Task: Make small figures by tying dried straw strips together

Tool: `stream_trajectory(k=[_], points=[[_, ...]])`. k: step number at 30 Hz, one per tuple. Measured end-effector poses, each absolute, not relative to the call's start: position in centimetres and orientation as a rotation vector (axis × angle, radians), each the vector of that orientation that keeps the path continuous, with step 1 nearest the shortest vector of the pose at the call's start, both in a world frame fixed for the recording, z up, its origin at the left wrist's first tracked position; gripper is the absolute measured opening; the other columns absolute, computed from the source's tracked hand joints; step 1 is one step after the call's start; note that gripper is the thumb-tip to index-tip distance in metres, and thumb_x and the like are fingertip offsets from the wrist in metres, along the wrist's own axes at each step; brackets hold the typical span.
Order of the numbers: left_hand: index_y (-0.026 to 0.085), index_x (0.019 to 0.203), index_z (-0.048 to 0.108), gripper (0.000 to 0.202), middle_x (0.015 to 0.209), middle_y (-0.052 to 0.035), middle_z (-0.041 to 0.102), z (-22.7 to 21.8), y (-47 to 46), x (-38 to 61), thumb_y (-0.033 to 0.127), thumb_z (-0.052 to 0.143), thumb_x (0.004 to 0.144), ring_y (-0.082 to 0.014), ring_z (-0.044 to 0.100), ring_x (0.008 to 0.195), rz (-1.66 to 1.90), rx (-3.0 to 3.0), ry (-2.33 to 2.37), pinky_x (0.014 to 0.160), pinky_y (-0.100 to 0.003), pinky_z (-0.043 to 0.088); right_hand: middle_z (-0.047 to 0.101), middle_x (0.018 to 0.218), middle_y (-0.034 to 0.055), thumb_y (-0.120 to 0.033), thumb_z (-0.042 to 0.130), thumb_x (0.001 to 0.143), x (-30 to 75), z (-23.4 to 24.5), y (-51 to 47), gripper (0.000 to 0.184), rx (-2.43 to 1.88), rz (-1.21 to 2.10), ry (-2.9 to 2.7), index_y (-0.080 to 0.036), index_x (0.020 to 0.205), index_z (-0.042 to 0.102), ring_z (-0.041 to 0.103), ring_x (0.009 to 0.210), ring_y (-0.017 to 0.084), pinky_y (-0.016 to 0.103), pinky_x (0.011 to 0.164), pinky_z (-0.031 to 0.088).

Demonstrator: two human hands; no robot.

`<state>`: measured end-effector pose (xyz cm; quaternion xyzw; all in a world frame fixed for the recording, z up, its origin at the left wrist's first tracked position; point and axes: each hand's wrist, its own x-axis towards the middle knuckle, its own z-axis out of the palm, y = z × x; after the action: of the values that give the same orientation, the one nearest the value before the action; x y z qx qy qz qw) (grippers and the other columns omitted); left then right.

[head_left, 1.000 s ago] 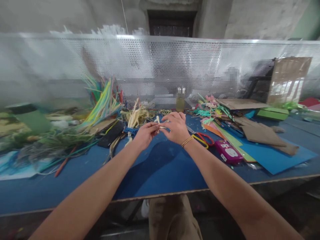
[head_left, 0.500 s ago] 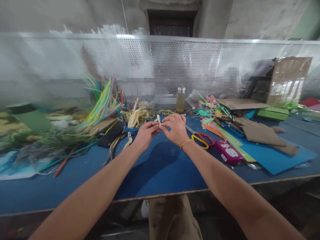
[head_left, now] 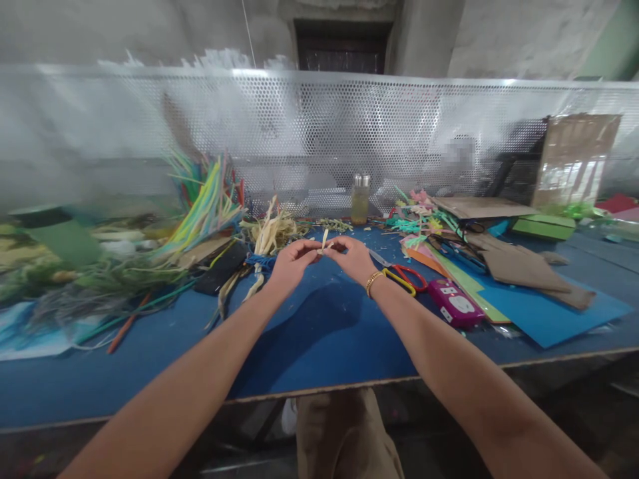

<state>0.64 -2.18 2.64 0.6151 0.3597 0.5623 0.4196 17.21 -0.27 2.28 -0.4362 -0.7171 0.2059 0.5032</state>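
Note:
Over the blue table [head_left: 309, 339] my left hand [head_left: 292, 263] and my right hand [head_left: 355, 257] meet fingertip to fingertip. Both pinch a small pale straw strip [head_left: 325, 241] that sticks up between them. A gold bracelet [head_left: 372, 283] sits on my right wrist. A heap of pale straw [head_left: 272, 231] lies just beyond my left hand. Scissors with red and yellow handles [head_left: 403, 278] lie right beside my right wrist.
Coloured sticks [head_left: 204, 203] and green clutter fill the left. A small glass bottle [head_left: 360, 197] stands at the back by the perforated metal screen [head_left: 319, 126]. A pink device [head_left: 455, 303], coloured paper sheets [head_left: 544, 313] and cardboard [head_left: 529, 266] lie at the right.
My hands have turned and drawn slightly nearer each other; the straw strip now stands more upright between the fingertips. My right hand has rolled so its fingers curl tighter.

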Motion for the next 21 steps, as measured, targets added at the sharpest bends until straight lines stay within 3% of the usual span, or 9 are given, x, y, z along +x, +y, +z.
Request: stream_trajectory(k=[9, 15, 21], points=[[0.018, 0.102, 0.058, 0.046, 0.077, -0.0015, 0.066, 2.3, -2.3, 1.0, 0.022, 0.079, 0.062, -0.0157, 0.063, 0.077, 1.414, 1.530, 0.876, 0.073, -0.029, 0.049, 0.058, 0.063, -0.0027, -0.041, 0.075, 0.063, 16.1, 2.1, -0.7, 0.028, -0.886, 1.033, -1.430, -0.020, 0.068, 0.057, 0.050, 0.059, 0.011, 0.025, 0.058, 0.040], [0.016, 0.091, 0.061, 0.040, 0.084, -0.0044, 0.068, 1.8, -2.0, 1.1, 0.025, 0.082, 0.059, -0.0168, 0.064, 0.079, 1.431, 1.548, 0.899, 0.080, -0.033, 0.051, 0.063, 0.062, -0.0001, -0.043, 0.080, 0.057, 15.8, 2.2, -1.0, 0.032, -0.915, 1.115, -1.339, -0.019, 0.063, 0.059, 0.055, 0.062, 0.013, 0.027, 0.061, 0.044], [0.016, 0.093, 0.062, 0.036, 0.085, -0.0052, 0.067, 1.7, -1.9, 1.0, 0.024, 0.079, 0.062, -0.0166, 0.063, 0.078, 1.426, 1.601, 0.953, 0.075, -0.031, 0.050, 0.063, 0.060, 0.0000, -0.043, 0.082, 0.054, 15.7, 2.4, -1.4, 0.035, -0.884, 1.212, -1.296, -0.018, 0.061, 0.058, 0.055, 0.059, 0.012, 0.027, 0.062, 0.045]])
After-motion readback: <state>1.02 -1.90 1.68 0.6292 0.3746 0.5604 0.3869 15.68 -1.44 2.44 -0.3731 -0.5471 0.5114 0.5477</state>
